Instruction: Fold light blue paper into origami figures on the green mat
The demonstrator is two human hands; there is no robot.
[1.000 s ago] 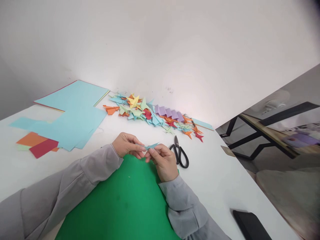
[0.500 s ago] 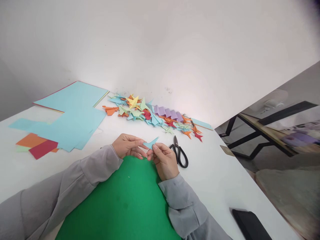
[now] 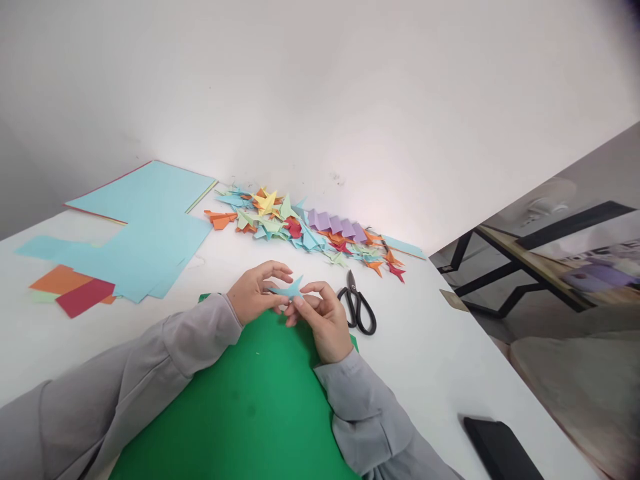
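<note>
A small folded light-blue paper piece is pinched between both hands just above the far edge of a green sheet. My left hand grips its left side with thumb and fingers. My right hand holds its right side at the fingertips. Both arms wear grey sleeves and rest over the green sheet. Black scissors lie shut on the white table just right of my right hand.
A heap of folded coloured paper shapes lies along the wall. Light-blue sheets and orange and red pieces lie at the left. A black flat object sits near the table's right edge, beyond which the floor drops away.
The blue piece has been turned between the fingers and now shows a pointed tip upward. My left hand's fingers have spread and lifted; both hands shifted slightly left.
</note>
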